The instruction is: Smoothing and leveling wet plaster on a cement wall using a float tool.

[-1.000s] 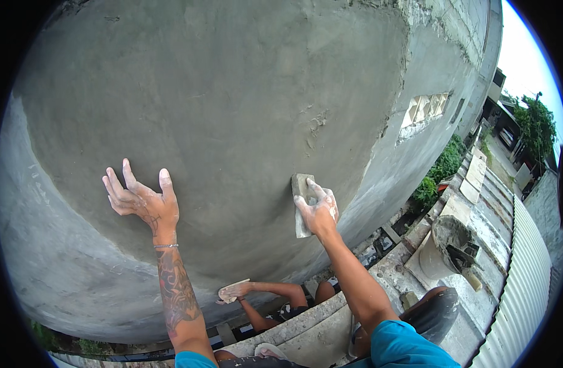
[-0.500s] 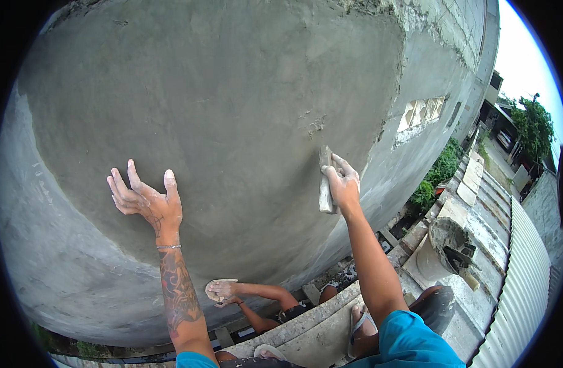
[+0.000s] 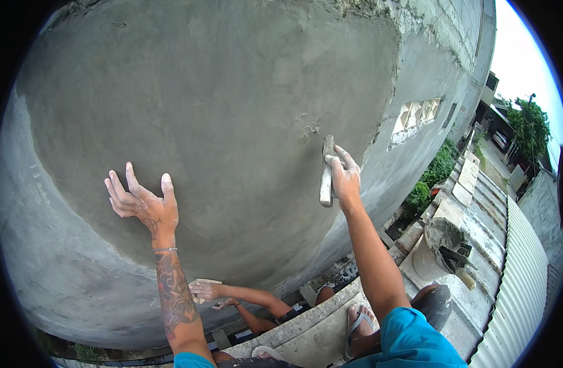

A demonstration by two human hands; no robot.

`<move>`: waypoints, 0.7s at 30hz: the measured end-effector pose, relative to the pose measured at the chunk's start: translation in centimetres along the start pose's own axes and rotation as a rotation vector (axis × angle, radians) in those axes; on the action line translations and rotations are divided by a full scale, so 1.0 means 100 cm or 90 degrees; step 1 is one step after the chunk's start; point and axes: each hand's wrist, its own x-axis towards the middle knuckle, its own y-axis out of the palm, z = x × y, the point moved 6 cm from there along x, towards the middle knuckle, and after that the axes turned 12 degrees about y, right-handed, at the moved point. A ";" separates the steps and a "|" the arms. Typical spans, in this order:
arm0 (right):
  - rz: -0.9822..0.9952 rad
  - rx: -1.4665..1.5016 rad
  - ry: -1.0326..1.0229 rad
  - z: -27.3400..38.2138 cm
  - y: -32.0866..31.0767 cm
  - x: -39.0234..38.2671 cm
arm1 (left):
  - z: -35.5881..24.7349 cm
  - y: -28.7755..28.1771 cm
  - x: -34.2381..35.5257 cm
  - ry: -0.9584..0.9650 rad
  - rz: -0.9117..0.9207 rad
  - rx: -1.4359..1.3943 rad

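A grey plastered wall [image 3: 232,122] fills most of the view, darker and damp-looking in a wide patch. My right hand [image 3: 345,176] is closed around a plastering float [image 3: 327,175], seen nearly edge-on near the patch's right side. Just above the float is a small rough spot [image 3: 310,130] in the plaster. To the left, my left hand [image 3: 145,199] is open, fingers spread and bent, with nothing in it. It is held up close to the wall; whether the fingertips touch it I cannot tell.
Below, a co-worker's hand [image 3: 211,289] presses a float against the wall. At the right a bucket [image 3: 427,260] with mortar and a tool stands on a ledge beside corrugated roofing [image 3: 527,264]. My sandalled foot [image 3: 361,322] is on a narrow concrete ledge.
My right hand has moved slightly upward with the float, which now stands a little more tilted. My left hand has hardly moved. The co-worker's float below has gone to the left.
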 end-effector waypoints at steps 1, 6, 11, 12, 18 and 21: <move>-0.017 -0.016 -0.002 -0.006 0.002 0.003 | 0.000 0.000 -0.001 -0.001 0.001 -0.001; -0.082 -0.139 -0.027 -0.008 0.020 -0.002 | -0.002 0.001 0.000 -0.004 -0.011 -0.006; 0.082 -0.338 -0.040 -0.005 0.016 -0.015 | 0.001 0.000 -0.004 -0.002 -0.010 -0.001; -0.009 -0.286 -0.069 0.005 0.005 -0.013 | 0.001 0.000 -0.003 0.001 -0.010 0.001; -0.146 -0.423 -0.586 0.062 -0.002 0.008 | 0.002 0.001 -0.003 -0.002 -0.002 -0.012; -0.169 -0.503 -0.786 0.065 -0.001 0.019 | -0.001 0.003 -0.002 -0.004 -0.007 -0.006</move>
